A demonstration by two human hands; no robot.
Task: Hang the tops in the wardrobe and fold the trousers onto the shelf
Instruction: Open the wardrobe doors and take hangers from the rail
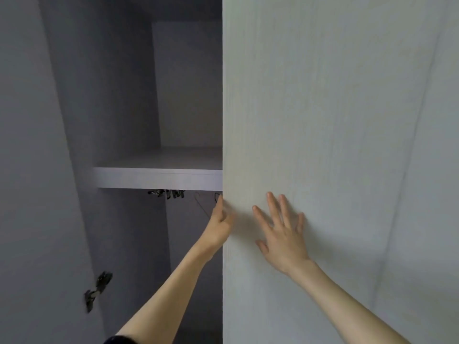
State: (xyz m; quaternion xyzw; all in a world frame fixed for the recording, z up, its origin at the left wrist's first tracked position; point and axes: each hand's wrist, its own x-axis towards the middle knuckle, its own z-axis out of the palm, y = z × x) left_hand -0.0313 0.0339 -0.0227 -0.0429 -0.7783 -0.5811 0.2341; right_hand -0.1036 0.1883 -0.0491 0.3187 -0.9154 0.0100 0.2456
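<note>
Right hand [283, 234] lies flat on the closed wardrobe door [323, 120], fingers spread. Left hand [219, 220] grips that door's edge, fingers curled round it. Beyond: hinge [98, 290], shelf [159, 178], wire hangers [203, 204] beneath it.

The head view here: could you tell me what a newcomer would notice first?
Probably the two bare arms reaching up from below: the right hand lies flat with spread fingers on the pale wardrobe door, and the left hand grips that door's edge. Left of the door, the open wardrobe shows a white shelf at mid height, with dark clips hanging just beneath it.
</note>
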